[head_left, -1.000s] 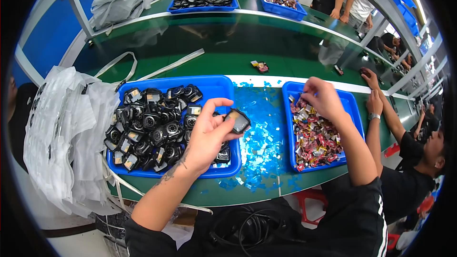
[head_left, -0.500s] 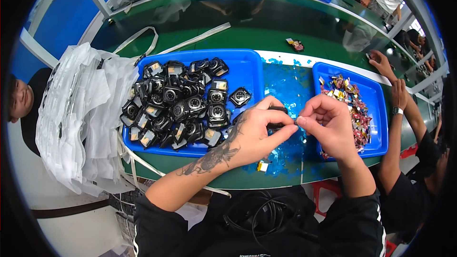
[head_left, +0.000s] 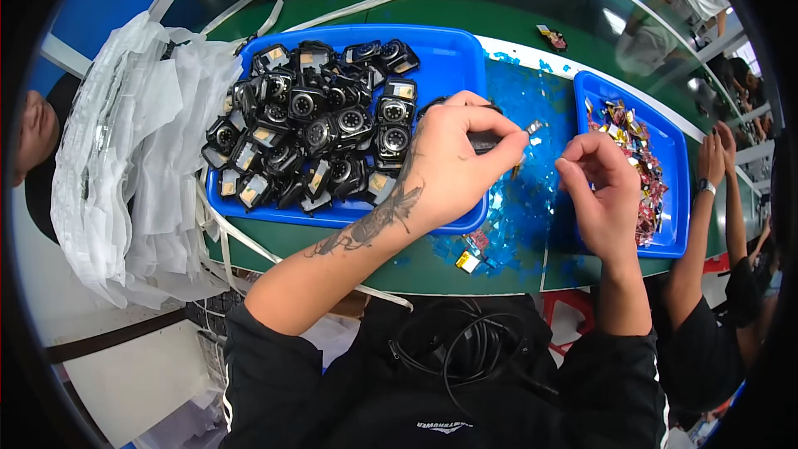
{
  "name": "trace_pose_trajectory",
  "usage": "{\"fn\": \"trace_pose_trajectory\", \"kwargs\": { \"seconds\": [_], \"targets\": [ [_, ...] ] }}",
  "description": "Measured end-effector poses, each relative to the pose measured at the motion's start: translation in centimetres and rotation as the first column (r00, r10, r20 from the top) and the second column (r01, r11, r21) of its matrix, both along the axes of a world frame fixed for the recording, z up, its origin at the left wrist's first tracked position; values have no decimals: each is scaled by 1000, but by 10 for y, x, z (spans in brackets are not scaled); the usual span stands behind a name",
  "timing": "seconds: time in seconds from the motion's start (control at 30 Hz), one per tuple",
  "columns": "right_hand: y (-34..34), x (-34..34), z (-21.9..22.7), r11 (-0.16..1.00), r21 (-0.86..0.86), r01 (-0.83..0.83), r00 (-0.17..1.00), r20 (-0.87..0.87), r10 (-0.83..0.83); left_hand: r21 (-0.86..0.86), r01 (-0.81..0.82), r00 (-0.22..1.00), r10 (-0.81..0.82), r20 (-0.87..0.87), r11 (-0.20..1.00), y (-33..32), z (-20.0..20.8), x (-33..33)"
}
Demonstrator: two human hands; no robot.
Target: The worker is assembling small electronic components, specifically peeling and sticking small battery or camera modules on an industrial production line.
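Observation:
My left hand (head_left: pixel 465 150) is closed around a black watch case (head_left: pixel 485 142), mostly hidden by the fingers. A small silvery piece (head_left: pixel 534 127) shows at its thumb and index fingertips. To the right, my right hand (head_left: pixel 605 195) is apart from it, fingers curled and thumb against the index finger; whatever may be pinched there is hidden. Under my left wrist is a blue tray (head_left: pixel 453 58) heaped with black watch cases (head_left: pixel 320 135) with round sensor backs. A yellow-and-white piece (head_left: pixel 467 261) and a reddish circuit scrap (head_left: pixel 476 241) lie on the table below my left hand.
A smaller blue tray (head_left: pixel 677 233) holds reddish and yellow circuit scraps (head_left: pixel 648 170). Blue film bits (head_left: pixel 519 233) litter the green table (head_left: pixel 399 278) between the trays. White foam sheets (head_left: pixel 158 158) stand at left. Another person's hands (head_left: pixel 713 158) are at the right.
My hands have separated, the right one moving right. The view has shifted, so the trays sit higher. A reddish scrap now lies beside the yellow-and-white piece.

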State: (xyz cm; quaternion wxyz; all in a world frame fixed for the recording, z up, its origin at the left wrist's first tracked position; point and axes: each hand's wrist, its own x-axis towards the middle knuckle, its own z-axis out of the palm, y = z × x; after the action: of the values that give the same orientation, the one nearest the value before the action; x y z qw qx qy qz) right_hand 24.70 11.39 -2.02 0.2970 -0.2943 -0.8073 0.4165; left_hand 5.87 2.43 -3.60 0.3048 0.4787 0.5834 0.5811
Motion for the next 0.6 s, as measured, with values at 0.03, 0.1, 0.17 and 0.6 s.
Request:
{"fn": "trace_pose_trajectory", "kwargs": {
  "seconds": [0.03, 0.1, 0.17, 0.6],
  "targets": [
    [-3, -10, 7, 983, 184, 21, 997, 72, -35, 16, -24, 999, 23, 26, 1000, 2, -1, -1],
    [-9, -18, 14, 845, 534, -14, 976, 190, -104, 68, -53, 997, 49, 59, 996, 2, -3, -3],
    [-15, -8, 7, 859, 493, -136, 964, 265, 1, 86, -53, 997, 47, 64, 995, 3, -5, -6],
    [-57, 19, 8, 874, 297, -385, 896, 347, 277, 39, -18, 985, 11, 172, 999, 2, -10, -4]
  ]
}}
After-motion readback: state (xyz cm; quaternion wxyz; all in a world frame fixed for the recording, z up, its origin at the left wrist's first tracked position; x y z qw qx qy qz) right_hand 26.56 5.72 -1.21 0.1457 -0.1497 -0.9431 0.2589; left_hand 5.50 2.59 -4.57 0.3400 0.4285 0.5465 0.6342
